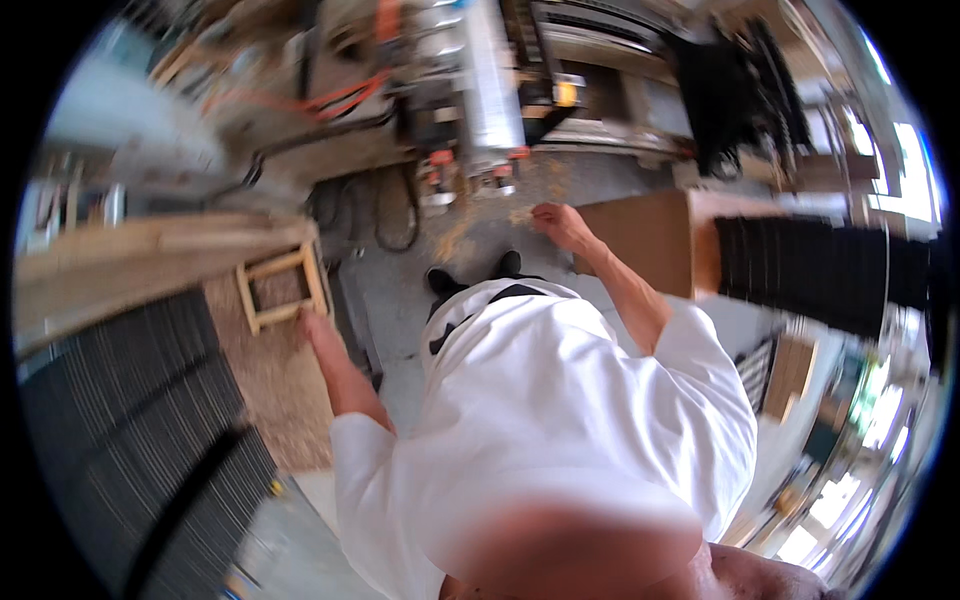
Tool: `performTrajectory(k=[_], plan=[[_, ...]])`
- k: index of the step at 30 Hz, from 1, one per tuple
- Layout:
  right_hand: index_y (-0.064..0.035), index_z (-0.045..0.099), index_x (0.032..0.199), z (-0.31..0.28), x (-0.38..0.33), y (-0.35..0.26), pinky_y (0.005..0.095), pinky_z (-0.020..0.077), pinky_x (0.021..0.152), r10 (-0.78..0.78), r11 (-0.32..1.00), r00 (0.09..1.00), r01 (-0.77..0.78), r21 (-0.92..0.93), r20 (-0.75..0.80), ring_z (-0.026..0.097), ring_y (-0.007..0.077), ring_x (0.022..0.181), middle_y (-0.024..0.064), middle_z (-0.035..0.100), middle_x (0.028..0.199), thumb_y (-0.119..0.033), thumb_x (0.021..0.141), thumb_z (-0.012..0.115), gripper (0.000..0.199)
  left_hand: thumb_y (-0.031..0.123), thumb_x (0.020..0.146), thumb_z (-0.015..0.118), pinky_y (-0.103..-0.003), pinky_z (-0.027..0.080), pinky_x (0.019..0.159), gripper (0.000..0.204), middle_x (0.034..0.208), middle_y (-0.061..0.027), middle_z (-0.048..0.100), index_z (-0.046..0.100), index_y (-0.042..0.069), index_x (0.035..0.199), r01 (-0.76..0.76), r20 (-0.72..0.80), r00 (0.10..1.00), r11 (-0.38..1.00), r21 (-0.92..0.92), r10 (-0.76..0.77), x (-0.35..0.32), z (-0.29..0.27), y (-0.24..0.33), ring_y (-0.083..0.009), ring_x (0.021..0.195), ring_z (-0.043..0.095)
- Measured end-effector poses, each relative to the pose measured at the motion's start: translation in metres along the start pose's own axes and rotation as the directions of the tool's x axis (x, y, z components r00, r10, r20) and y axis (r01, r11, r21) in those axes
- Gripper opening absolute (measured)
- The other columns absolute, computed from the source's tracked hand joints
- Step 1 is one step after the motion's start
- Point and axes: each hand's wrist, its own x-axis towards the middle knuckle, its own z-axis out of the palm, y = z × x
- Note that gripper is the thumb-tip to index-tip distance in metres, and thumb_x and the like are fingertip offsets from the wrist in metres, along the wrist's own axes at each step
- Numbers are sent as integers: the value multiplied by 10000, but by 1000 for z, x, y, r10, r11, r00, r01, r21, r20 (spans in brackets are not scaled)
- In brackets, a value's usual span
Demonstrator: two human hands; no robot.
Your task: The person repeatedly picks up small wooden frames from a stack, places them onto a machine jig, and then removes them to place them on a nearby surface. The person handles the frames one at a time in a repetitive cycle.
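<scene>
My left hand [318, 332] is at the near right corner of a small light-wood frame [252, 318]. Motion smears its fingers, so whether they grip the frame or only lie against it cannot be made out. The frame lies over a brown board [275, 400], beside a large stack of dark, thin-edged pieces [130, 390]. Out in front of my body, my right hand [565, 228] hangs with its fingers loosely curled and nothing visible in them. Close to its right is a brown panel [640, 240].
Ahead stands a machine with a bright metal beam [490, 80] and orange-tipped parts. A black hose [400, 240] loops on the grey floor, where sawdust is scattered. To the right lies another dark stack [800, 265]; black cloth [715, 90] hangs at the far right.
</scene>
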Motion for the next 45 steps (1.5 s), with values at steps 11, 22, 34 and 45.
performTrajectory(k=[11,22,34,45], plan=[[-74,626,1111,-195,-87,-16,441,515,784,-367,840,903,219,-496,-224,628,366,915,180,655,998,-164,802,636,322,264,816,589,-421,467,863,468,1106,-163,587,568,-53,1160,9,96,995,975,-222,13,-57,9,36,-282,1000,553],[-67,617,1058,-561,-383,-72,412,501,745,-480,490,323,-673,-555,-815,639,334,882,154,660,978,-344,944,553,307,140,822,596,-393,529,755,314,964,-196,669,614,-52,1070,-460,59,888,882,100,456,-164,211,21,-301,853,642],[-111,597,1249,-589,-410,-11,330,438,979,-386,599,351,-608,-522,-853,595,182,1120,62,644,1182,-321,959,548,361,127,966,535,-256,536,713,279,991,-104,670,554,-46,1184,-562,423,561,703,-437,712,-316,385,313,-141,821,648],[-144,643,1042,-544,-346,-66,353,492,723,-450,526,321,-659,-538,-833,653,275,834,101,672,899,-294,911,592,207,63,912,570,-344,550,783,309,1084,-192,644,545,-64,1193,-381,457,580,721,-579,674,-242,520,406,-258,941,652]])
